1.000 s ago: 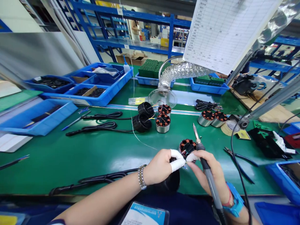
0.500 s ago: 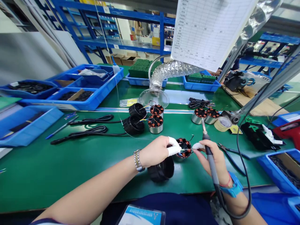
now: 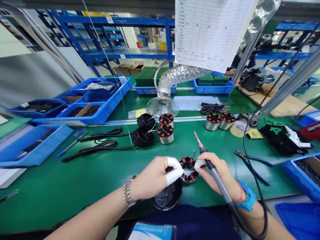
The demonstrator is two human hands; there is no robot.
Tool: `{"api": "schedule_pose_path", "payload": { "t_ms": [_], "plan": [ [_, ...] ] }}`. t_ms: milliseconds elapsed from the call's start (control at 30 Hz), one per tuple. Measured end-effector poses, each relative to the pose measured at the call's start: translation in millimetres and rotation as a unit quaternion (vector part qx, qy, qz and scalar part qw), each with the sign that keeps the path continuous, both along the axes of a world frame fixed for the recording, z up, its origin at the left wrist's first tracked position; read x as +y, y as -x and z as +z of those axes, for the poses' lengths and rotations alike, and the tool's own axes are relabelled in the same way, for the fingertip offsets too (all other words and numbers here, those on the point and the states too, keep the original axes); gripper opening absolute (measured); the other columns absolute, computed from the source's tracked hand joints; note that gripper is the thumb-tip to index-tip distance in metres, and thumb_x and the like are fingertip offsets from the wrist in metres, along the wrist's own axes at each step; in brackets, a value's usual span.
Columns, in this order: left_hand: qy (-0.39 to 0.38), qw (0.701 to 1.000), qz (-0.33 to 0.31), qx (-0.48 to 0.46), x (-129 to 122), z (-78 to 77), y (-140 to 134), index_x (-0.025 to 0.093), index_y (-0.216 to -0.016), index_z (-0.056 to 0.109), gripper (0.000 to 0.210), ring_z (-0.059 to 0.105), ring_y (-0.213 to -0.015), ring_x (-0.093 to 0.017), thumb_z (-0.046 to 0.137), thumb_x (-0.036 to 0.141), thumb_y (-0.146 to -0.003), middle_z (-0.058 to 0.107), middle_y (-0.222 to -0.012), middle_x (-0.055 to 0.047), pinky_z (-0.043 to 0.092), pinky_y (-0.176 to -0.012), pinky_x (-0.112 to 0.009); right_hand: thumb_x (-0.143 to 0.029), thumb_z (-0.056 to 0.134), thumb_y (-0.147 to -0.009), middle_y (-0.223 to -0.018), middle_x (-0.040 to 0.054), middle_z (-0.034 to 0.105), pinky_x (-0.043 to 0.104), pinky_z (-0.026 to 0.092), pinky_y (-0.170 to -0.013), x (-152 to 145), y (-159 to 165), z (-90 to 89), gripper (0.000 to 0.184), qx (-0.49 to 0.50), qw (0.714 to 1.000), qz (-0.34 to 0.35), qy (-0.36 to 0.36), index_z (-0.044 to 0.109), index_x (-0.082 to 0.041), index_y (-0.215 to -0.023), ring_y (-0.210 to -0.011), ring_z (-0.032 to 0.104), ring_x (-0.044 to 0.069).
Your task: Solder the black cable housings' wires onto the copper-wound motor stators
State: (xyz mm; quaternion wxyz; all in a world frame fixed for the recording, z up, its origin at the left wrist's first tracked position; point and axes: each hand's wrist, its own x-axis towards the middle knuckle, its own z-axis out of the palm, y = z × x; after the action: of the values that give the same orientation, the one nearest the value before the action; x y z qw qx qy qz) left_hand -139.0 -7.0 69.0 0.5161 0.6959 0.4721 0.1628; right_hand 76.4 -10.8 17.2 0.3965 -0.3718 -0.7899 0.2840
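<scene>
My left hand (image 3: 153, 176), with white covers on its thumb and finger, pinches a thin wire over a motor stator (image 3: 189, 177) with copper windings. In my right hand (image 3: 221, 168) lies a soldering iron (image 3: 217, 176), its metal tip pointing up and away from the stator. The right thumb and a white-covered fingertip also pinch together at the wire's other end, by the stator's right rim. Close below my left fingers a round black housing (image 3: 167, 197) lies with its hollow side up, partly hidden by that hand.
Two black housings with cords (image 3: 142, 136) sit beside two stators (image 3: 165, 133). Two more stators (image 3: 213, 122) stand near a tape roll (image 3: 239, 128). Pliers (image 3: 252, 166) lie right. An extraction hose (image 3: 175, 78) hangs behind; blue bins (image 3: 90, 115) flank the green bench.
The view has shifted slightly. Both hands and the stator sit lower and farther left in the picture. The soldering iron's tip now leans more to the left.
</scene>
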Motion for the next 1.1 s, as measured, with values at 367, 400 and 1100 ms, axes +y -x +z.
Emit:
{"api": "schedule_pose_path", "payload": {
  "t_ms": [367, 400, 1100],
  "plan": [
    [-0.066, 0.996, -0.018, 0.048, 2.7, -19.7, -24.2, 0.014, -0.071, 0.060, 0.023, 0.047, -0.060, -0.011, 0.047, 0.031, -0.080, 0.056, -0.065, 0.001, 0.035, -0.057, -0.021, -0.012, 0.051, -0.076, -0.080, 0.0002, 0.061, 0.021, 0.049, -0.065, -12.8, 11.3, -3.9, 0.031, 0.020, 0.995, -0.089, 0.040, 0.046, -0.021, -0.105, -0.066, 0.060, 0.010],
    [-0.066, 0.997, -0.011, 0.045, 2.5, -19.6, -24.7, 0.014, -0.071, 0.060, 0.023, 0.048, -0.062, -0.011, 0.048, 0.031, -0.080, 0.056, -0.066, 0.000, 0.036, -0.058, -0.021, -0.013, 0.052, -0.077, -0.081, 0.0008, 0.061, 0.021, 0.049, -0.065, -13.7, 9.1, -5.0, 0.030, 0.026, 0.995, -0.092, 0.042, 0.046, -0.021, -0.105, -0.066, 0.060, 0.010],
    [-0.020, 0.995, 0.009, 0.097, 6.5, -7.9, -44.3, 0.014, -0.057, 0.050, 0.026, 0.035, -0.050, -0.008, 0.048, 0.033, -0.075, 0.040, -0.052, 0.004, 0.026, -0.048, -0.021, -0.013, 0.053, -0.077, -0.079, 0.0052, 0.063, 0.030, 0.048, -0.061, -53.6, -64.4, 10.3, 0.034, 0.030, 0.985, -0.107, -0.135, 0.058, -0.022, -0.109, -0.072, 0.059, 0.018]
  ]
}}
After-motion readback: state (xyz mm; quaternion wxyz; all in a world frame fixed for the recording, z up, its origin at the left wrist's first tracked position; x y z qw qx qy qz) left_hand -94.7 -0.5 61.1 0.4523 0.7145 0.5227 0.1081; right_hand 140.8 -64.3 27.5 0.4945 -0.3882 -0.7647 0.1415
